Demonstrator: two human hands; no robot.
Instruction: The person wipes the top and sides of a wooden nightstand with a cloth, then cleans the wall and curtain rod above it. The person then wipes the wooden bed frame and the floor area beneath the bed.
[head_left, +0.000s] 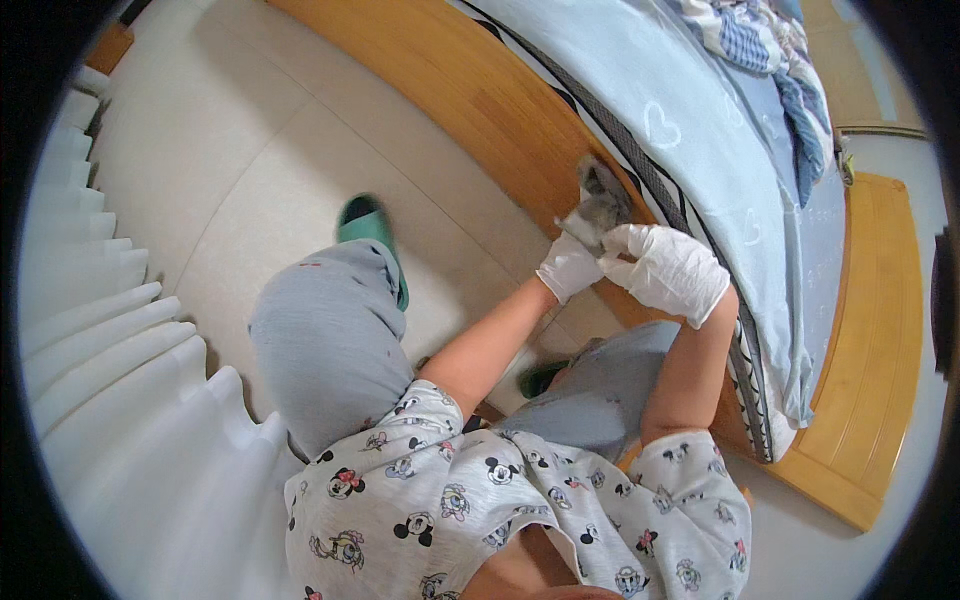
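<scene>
Both hands wear thin white gloves and meet at the bed's wooden side rail (480, 90). Between them is a soft, crumpled grey-and-white thing (598, 204), cloth-like or furry; the picture does not settle which. My left hand (571, 264) grips its lower end, with the fingers mostly hidden behind it. My right hand (664, 270) lies against the mattress edge, its bent fingertips pinching the same grey thing from the right. The upper part of the thing rests on or just above the rail, beside the dark mesh border of the mattress (637, 146).
A pale blue sheet with white hearts (675, 90) covers the mattress, and a rumpled patterned quilt (750, 45) lies farther up. The wooden bed end (870, 337) stands at right. White curtains (150, 420) hang at left above the tiled floor (247, 150). Green slippers (367, 225) are on the feet.
</scene>
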